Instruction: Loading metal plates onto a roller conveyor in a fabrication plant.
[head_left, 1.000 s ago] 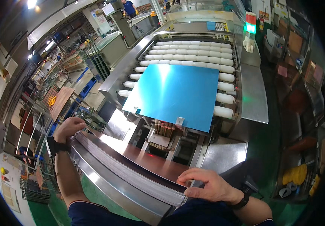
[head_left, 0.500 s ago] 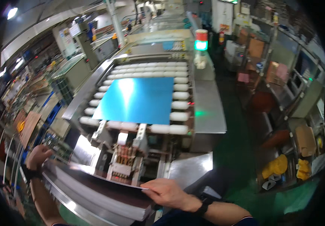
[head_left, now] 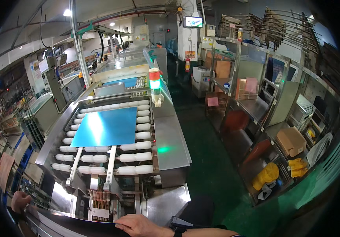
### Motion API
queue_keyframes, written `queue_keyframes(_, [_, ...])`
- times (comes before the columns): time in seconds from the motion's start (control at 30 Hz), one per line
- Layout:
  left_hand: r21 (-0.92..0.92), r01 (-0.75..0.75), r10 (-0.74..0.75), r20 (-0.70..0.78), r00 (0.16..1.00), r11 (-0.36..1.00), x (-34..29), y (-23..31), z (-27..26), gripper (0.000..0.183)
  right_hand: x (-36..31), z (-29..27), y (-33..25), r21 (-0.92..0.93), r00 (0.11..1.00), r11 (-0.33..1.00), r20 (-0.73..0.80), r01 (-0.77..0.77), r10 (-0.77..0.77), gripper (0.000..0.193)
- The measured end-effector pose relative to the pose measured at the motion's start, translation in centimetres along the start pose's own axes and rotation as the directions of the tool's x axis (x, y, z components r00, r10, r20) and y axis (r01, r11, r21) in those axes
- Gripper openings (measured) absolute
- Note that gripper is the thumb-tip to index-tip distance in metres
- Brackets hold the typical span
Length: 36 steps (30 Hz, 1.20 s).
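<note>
Along the near edge, my right hand point(head_left: 138, 226) pinches the far edge of a thin dark sheet point(head_left: 85, 226), thumb on top. My left hand point(head_left: 21, 201) is curled closed by the left end of the same sheet; what its fingers hold is hidden. Most of the sheet runs out of the picture at the bottom. Beyond my hands, a shiny blue panel point(head_left: 106, 128) lies flat on white rollers point(head_left: 135, 157) of a conveyor machine. Two pale arms point(head_left: 111, 168) reach from the machine's near end to the panel's near edge.
A signal lamp point(head_left: 154, 85), lit green, stands on the machine's metal side cover point(head_left: 172, 138). A green-floored aisle point(head_left: 201, 158) runs along its right. Shelves there carry a cardboard box point(head_left: 291, 141) and yellow gloves point(head_left: 265, 176). A wire rack point(head_left: 32, 126) stands left.
My view has tilted up and turned right, so the machine and both hands sit lower and further left. The blue panel has moved further along the rollers, and more of the pale arms shows.
</note>
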<state>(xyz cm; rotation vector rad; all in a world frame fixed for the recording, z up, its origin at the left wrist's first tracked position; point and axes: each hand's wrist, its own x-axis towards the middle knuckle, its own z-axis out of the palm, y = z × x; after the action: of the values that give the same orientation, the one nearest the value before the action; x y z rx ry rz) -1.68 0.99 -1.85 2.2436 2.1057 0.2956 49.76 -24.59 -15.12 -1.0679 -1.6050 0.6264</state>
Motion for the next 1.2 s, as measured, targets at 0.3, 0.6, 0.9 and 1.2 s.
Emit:
queue_keyframes(0.3, [0.026,0.032,-0.034,0.052,0.998,0.999,-0.1,1.0,-0.5,0.040,0.1,1.0,1.1,-0.016,0.998,1.000,-0.067,0.014,-0.015,0.022])
queue_keyframes(0.6, [0.024,0.021,-0.024,0.141,0.990,0.999,-0.8,2.1,-1.6,0.042,-0.1,1.0,1.6,-0.059,0.998,0.996,-0.005,-0.061,0.060,0.022])
queue_keyframes(0.9, [0.007,-0.014,0.013,0.087,0.996,1.000,0.2,-0.6,-0.4,0.046,-0.3,1.1,0.8,-0.092,0.999,0.995,-0.006,0.035,-0.036,0.022])
queue_keyframes(1.2, [-0.063,0.022,-0.012,0.147,0.989,0.998,-0.3,1.1,-1.2,0.032,-0.9,1.3,1.3,-0.039,0.999,0.999,0.027,0.024,-0.023,0.023])
